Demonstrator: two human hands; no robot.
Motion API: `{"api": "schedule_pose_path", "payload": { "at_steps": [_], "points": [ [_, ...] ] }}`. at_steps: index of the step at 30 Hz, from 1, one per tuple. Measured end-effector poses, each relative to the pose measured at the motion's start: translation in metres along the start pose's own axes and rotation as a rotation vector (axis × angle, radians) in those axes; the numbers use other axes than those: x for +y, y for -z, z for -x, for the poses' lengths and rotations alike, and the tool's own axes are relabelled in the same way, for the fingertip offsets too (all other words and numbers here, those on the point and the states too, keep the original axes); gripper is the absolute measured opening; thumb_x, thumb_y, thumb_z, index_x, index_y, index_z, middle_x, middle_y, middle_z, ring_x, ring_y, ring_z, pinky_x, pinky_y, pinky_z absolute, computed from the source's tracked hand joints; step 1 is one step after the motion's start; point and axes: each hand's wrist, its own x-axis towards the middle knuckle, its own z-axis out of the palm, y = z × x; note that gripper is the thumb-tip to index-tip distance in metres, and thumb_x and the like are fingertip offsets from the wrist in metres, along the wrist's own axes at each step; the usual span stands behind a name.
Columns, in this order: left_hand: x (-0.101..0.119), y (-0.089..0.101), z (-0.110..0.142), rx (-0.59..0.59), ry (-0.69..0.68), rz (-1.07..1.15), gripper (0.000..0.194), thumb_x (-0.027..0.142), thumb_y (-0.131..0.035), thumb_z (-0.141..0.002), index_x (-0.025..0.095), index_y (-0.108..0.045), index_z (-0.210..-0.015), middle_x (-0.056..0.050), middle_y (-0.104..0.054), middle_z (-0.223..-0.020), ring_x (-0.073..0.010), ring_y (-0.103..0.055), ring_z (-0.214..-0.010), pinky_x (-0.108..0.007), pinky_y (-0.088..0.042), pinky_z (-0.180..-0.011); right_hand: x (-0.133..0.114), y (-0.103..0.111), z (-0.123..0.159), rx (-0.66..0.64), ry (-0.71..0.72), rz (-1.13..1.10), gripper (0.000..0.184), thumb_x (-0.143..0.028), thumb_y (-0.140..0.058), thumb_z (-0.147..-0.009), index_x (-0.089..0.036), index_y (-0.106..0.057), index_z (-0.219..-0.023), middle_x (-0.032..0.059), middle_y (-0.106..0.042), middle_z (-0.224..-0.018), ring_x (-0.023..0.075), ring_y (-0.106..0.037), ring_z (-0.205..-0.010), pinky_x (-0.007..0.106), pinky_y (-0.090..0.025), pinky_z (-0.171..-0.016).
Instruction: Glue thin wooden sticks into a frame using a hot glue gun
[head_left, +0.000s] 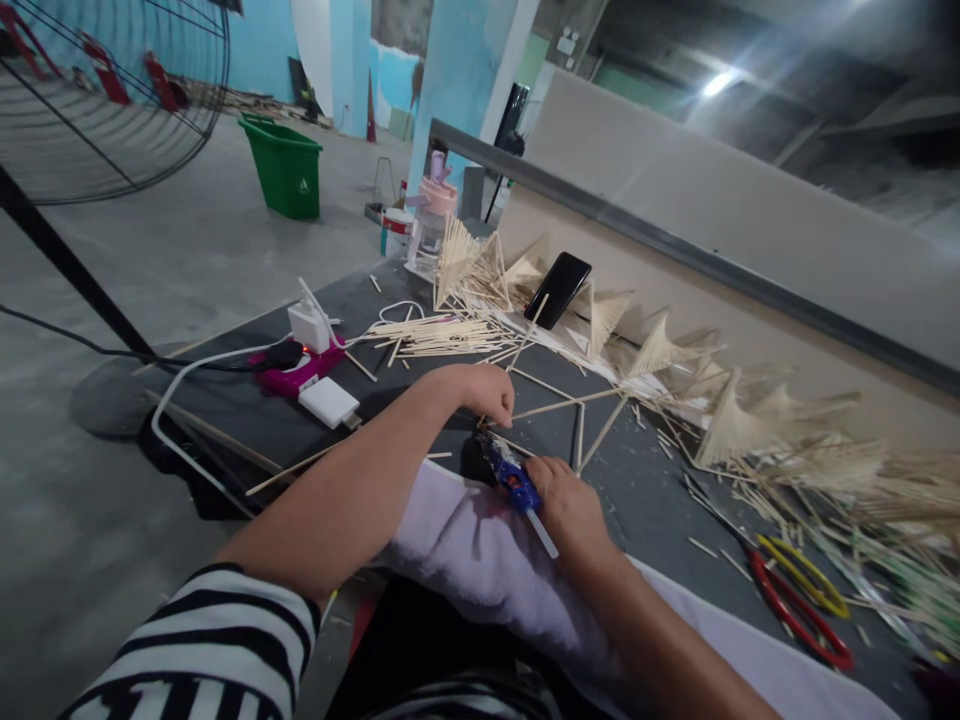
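Note:
My right hand (566,500) is wrapped around a blue hot glue gun (517,485), with a pale glue stick (543,535) poking out of its rear end. The gun's nozzle points away from me and sits close below my left hand (487,392). My left hand is closed, its fingers curled round the end of a thin wooden stick (566,402) that runs off to the right. Other sticks form an angular frame (580,435) on the dark table beside it. The fingertips of my left hand are partly hidden.
Loose sticks (450,335) lie behind my left hand. Fan-shaped stick models (660,350) line the board at the back, near a phone (559,290). Red and yellow scissors (795,600) lie right. A magenta power strip (289,378) with cables is left; a lilac cloth (480,560) covers the front edge.

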Motion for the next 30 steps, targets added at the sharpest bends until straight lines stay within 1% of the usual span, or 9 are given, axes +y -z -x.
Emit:
{"api": "schedule_pose_path", "payload": {
  "at_steps": [5, 12, 15, 19, 25, 30],
  "points": [
    [-0.0011, -0.0007, -0.0008, -0.014, 0.008, -0.006, 0.014, 0.027, -0.061, -0.062, 0.016, -0.069, -0.062, 0.002, -0.060, -0.051, -0.0073, -0.048, -0.049, -0.018, -0.030, -0.049, -0.0013, 0.0034, -0.0006, -0.023, -0.004, 0.016, 0.011, -0.024, -0.043, -0.083, -0.019, -0.051, -0.084, 0.0073, -0.060, -0.085, 0.0188, -0.053, -0.080, 0.026, -0.038, -0.065],
    [-0.0015, -0.0006, -0.0012, -0.039, 0.007, -0.037, 0.018, 0.028, -0.059, -0.065, 0.015, -0.070, -0.068, 0.000, -0.063, -0.057, -0.0081, -0.050, -0.052, -0.018, -0.032, -0.050, -0.0003, -0.0011, -0.0024, 0.016, -0.011, 0.019, 0.009, -0.023, -0.043, -0.082, -0.019, -0.051, -0.081, 0.0055, -0.061, -0.082, 0.0184, -0.054, -0.077, 0.026, -0.035, -0.063],
    [-0.0004, 0.0002, -0.0006, -0.051, 0.010, -0.060, 0.019, 0.029, -0.058, -0.066, 0.014, -0.070, -0.070, -0.001, -0.063, -0.058, -0.0085, -0.051, -0.053, -0.018, -0.032, -0.050, -0.0003, 0.0004, -0.0017, 0.003, -0.015, 0.028, 0.008, -0.023, -0.044, -0.082, -0.019, -0.051, -0.082, 0.0056, -0.061, -0.082, 0.0184, -0.054, -0.076, 0.026, -0.035, -0.062],
    [-0.0011, -0.0001, -0.0009, -0.042, 0.009, -0.068, 0.020, 0.029, -0.058, -0.066, 0.014, -0.070, -0.070, -0.001, -0.063, -0.059, -0.0085, -0.050, -0.053, -0.019, -0.032, -0.051, 0.0013, 0.0020, 0.0019, -0.023, -0.010, 0.016, 0.009, -0.025, -0.044, -0.082, -0.019, -0.051, -0.082, 0.0057, -0.061, -0.083, 0.0183, -0.054, -0.077, 0.025, -0.035, -0.062],
    [-0.0021, -0.0006, -0.0015, -0.037, 0.009, -0.054, 0.020, 0.030, -0.058, -0.065, 0.015, -0.071, -0.071, 0.000, -0.064, -0.059, -0.0081, -0.050, -0.052, -0.019, -0.032, -0.051, 0.0035, 0.0009, 0.0043, -0.005, -0.015, 0.014, 0.014, -0.029, -0.043, -0.083, -0.019, -0.052, -0.082, 0.0054, -0.060, -0.081, 0.0182, -0.054, -0.075, 0.026, -0.035, -0.062],
    [0.0022, 0.0012, 0.0010, -0.046, 0.027, -0.061, 0.021, 0.029, -0.057, -0.065, 0.014, -0.070, -0.071, -0.001, -0.065, -0.062, -0.0080, -0.051, -0.055, -0.018, -0.033, -0.052, 0.0038, 0.0011, 0.0019, -0.013, -0.034, 0.004, 0.012, -0.027, -0.042, -0.084, -0.020, -0.052, -0.083, 0.0043, -0.061, -0.082, 0.0177, -0.055, -0.075, 0.025, -0.034, -0.061]
  ]
}}
